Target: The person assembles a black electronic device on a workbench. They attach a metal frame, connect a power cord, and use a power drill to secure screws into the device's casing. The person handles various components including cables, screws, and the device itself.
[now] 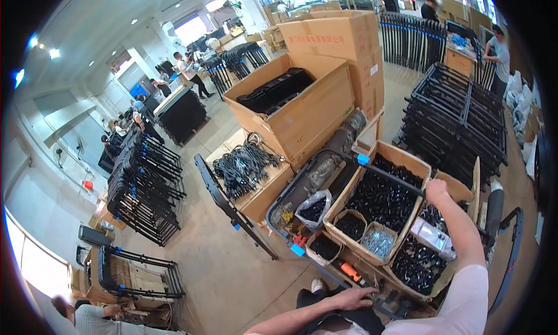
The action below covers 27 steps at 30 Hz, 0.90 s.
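Observation:
My right hand [437,191] is closed around the end of a black metal bar [396,178], which crosses above a cardboard bin of small black parts [386,191]. A blue pad [363,159] sits at the bar's far end. Nearer to me, my left hand [353,298] lies with fingers stretched out beside a second black bar [326,269] carrying another blue pad [297,250]. Whether the two bars join is hard to see. An orange-and-black tool [351,271] lies close to my left hand.
Small boxes hold silvery screws [378,242] and black knobs [415,266]. A clear bag of black parts [314,209] is left of them. Coiled cables [241,165] rest on a carton. Large cartons [317,111] stand ahead; stacked black frames [456,123] stand right. Other people work farther off.

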### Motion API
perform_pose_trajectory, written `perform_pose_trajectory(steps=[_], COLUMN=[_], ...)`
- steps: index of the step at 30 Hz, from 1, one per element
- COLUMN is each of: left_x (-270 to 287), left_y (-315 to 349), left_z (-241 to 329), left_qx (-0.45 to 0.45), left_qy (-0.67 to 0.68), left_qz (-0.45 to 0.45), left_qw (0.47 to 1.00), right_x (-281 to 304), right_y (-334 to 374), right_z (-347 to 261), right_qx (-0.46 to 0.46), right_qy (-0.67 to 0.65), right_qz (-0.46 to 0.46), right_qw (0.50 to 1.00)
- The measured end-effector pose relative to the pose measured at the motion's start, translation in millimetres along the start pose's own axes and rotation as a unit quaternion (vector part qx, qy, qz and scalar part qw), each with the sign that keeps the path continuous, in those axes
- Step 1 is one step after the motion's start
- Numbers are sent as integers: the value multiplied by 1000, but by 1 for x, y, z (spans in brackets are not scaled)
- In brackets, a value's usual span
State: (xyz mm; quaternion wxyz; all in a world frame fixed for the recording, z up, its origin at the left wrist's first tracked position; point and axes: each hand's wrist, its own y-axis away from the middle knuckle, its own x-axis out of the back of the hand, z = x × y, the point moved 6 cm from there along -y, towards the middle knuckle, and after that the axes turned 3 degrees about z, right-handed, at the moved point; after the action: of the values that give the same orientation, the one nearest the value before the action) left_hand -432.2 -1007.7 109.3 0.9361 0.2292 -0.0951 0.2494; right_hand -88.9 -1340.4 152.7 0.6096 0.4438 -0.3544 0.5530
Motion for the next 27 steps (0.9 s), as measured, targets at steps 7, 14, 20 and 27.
perform_pose_trajectory(steps=[7,14,20,27], left_x=[16,1,-1,0], left_y=[11,6,2,0], left_z=[8,-8,-3,5], left_qx=[40,15,58,17], left_qy=[17,104,46,-32], left_qz=[14,-11,-77,-33], left_qw=[999,994,994,999], right_x=[-18,5,4,-22], right_y=[4,9,-4,5], right_z=[11,1,5,-8], right_qx=[-4,-22,-1,-38], right_qy=[41,-41,-27,-231], right_qz=[-76,9,-64,103], right_qw=[996,999,998,967])
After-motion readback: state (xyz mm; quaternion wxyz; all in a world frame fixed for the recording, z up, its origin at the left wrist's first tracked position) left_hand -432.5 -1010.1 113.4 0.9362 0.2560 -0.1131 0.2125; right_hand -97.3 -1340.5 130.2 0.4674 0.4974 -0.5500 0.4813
